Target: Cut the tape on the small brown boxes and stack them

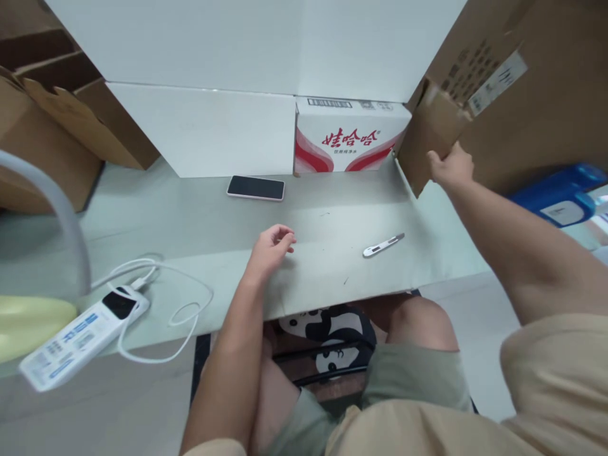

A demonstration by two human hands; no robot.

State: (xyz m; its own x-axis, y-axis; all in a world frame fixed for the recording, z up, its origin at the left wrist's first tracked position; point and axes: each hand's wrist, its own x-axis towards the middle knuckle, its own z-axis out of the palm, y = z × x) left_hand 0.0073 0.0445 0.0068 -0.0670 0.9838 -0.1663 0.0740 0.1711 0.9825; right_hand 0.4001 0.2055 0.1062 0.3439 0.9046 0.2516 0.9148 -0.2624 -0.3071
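Observation:
My right hand reaches to the right end of the table and grips the lower edge of a small brown cardboard box, which looks slightly blurred and tilted. My left hand rests over the middle of the table, fingers loosely curled, the thumb a little apart and nothing visible in it. Between the two hands lies a white utility knife. Beyond my left hand is a phone, its dark screen facing up.
A white carton with red lettering stands at the back beside white panels. Cardboard boxes flank the left. A white power bank with a cable lies front left. Blue bottles are at far right.

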